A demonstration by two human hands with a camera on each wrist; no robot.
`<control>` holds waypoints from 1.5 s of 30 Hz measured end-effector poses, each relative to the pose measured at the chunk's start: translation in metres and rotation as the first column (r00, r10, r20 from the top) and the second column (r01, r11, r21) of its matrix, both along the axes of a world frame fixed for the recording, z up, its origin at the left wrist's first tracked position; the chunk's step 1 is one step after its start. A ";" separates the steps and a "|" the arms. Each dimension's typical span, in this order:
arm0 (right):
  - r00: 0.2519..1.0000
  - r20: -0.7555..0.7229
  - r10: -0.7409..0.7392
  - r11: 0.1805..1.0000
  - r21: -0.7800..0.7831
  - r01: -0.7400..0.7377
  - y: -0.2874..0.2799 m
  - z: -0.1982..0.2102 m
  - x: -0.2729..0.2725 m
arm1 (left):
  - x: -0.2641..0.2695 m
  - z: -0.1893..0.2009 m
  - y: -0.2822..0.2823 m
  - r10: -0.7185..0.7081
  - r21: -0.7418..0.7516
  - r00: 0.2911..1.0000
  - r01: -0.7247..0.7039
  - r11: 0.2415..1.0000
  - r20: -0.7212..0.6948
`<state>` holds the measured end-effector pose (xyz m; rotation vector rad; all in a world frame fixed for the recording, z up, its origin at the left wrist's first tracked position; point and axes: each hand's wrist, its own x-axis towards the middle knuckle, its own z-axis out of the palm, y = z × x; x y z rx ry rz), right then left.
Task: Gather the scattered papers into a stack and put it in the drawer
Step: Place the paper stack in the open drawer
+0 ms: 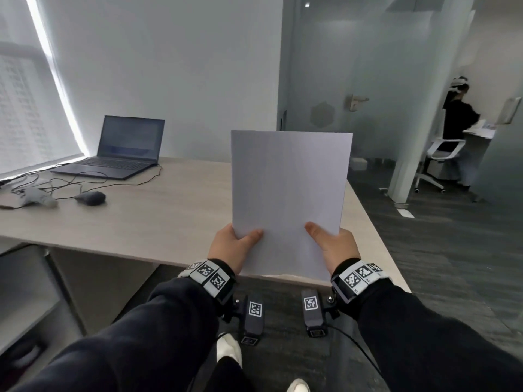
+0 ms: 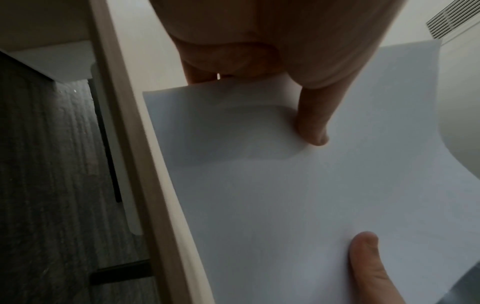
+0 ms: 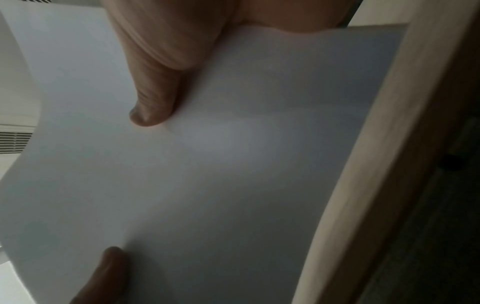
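A plain white paper stack (image 1: pixel 288 193) — edges squared, blank face up — is held above the desk's (image 1: pixel 158 222) near edge, left hand (image 1: pixel 230 244) and right hand (image 1: pixel 334 247) each pinching a lower corner, thumbs on top.

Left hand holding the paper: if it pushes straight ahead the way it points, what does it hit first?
Likely nothing soon: the left hand, holding the paper stack, points over bare desk toward the far wall. Depth unclear.
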<state>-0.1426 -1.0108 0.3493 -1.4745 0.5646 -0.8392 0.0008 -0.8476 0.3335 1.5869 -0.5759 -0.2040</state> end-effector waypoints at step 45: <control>-0.062 -0.719 0.693 0.209 0.282 -0.936 0.620 -0.143 0.088 | -0.180 -0.174 0.637 0.702 0.306 0.057 -0.873 0.380 -0.710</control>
